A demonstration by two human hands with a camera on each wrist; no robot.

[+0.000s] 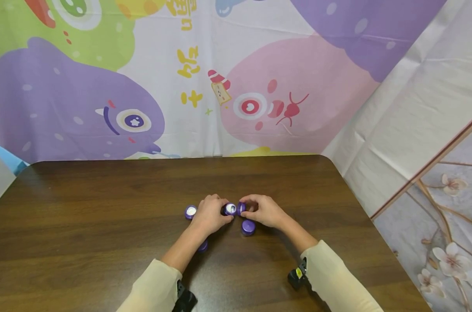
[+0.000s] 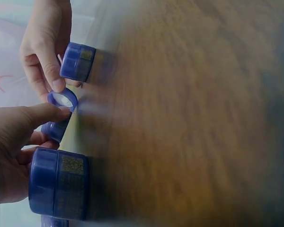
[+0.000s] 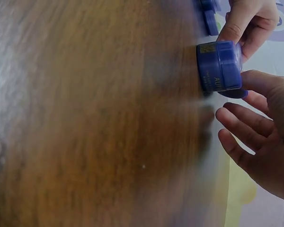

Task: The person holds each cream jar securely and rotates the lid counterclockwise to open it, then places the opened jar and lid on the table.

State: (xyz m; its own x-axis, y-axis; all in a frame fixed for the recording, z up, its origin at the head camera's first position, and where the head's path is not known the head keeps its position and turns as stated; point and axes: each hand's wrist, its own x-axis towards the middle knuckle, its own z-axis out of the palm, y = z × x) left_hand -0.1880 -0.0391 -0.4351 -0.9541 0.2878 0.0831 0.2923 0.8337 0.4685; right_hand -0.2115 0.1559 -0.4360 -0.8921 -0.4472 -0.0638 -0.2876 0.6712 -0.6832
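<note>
Near the middle of the table, my left hand (image 1: pixel 211 213) grips a small purple jar (image 1: pixel 230 209) whose white inside faces up. Just to its right, my right hand (image 1: pixel 264 211) pinches a purple lid (image 1: pixel 241 208) between thumb and fingertips, tilted on edge. In the left wrist view the lid (image 2: pixel 63 100) shows its pale underside, close to the left thumb and the held jar (image 2: pixel 57 130). Below the right hand stands a capped purple jar (image 1: pixel 248 227); in the right wrist view this jar (image 3: pixel 220 66) covers most of the lid.
Left of the left hand lies a round purple piece with a white top (image 1: pixel 190 211). Another purple jar (image 1: pixel 203 246), partly hidden by the left forearm, stands nearer on the brown wooden table (image 1: pixel 103 242). A printed cloth (image 1: pixel 204 130) hangs behind the table's far edge.
</note>
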